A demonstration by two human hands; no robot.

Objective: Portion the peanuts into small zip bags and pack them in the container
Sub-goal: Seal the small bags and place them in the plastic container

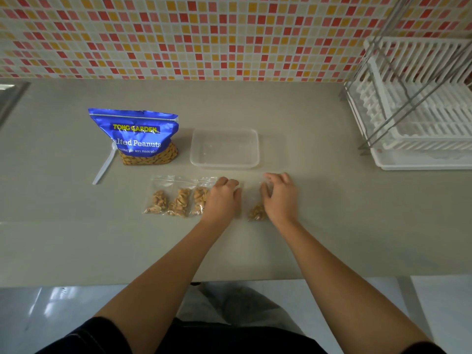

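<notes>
In the head view, three small clear zip bags with peanut portions (176, 199) lie side by side on the grey countertop (319, 226), just left of the left hand (223, 198); a fourth clear zip bag with peanuts at its bottom (256, 212) lies flat between the two hands; the left hand, curled, and the right hand (279, 198), fingers bent, both press on its top edge, probably to seal it; the hands are apart from each other; the clear rectangular plastic container (224, 148) behind them holds no bag yet; the blue stand-up bag of salted peanuts (135, 136) stands with a white plastic spoon (104, 164) beside it; so I judge portioning is nearly done, packing not begun.
</notes>
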